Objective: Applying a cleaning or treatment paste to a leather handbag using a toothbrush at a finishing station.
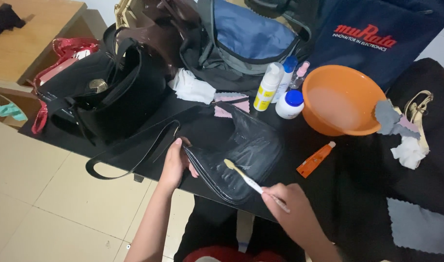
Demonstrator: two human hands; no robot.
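Right hand (291,204) closed around the handle of a toothbrush (251,183), bristle end resting on the face of a glossy black handbag (246,155). Left hand (176,162) grips the bag's near-left edge, thumb up along the rim, fingers curled onto it. Bag lies flat at the near edge of a black-covered table (328,194), its long strap (130,157) looping off to the left past the table edge. Surface of the bag shows whitish streaks where the bristles sit.

Just right of the bag: small orange tube (315,159) lying on its side, white cap pointing away. Near right corner: grey cloth (418,228) with pinked edge, flat on the table.

Mid-table, beyond the bag: pink cloth (230,103), white crumpled cloth (190,87). Cluster of bottles next to them: white pump bottle with yellow label (268,88), low white jar with blue lid (290,103), two more small bottles behind, one blue-capped, one pink-capped. Orange basin (341,99) just right of the bottles, water in it. Grey, pink and white rags (401,133) at the basin's right rim.

Far left: big black tote (108,90), upright, open top; red shiny bag (69,51) beside it. Far back: dark brown bag, grey-blue bag (246,36), navy fabric bag (377,36) with printed lettering.

Tiled floor below on the left; wooden furniture at top left.
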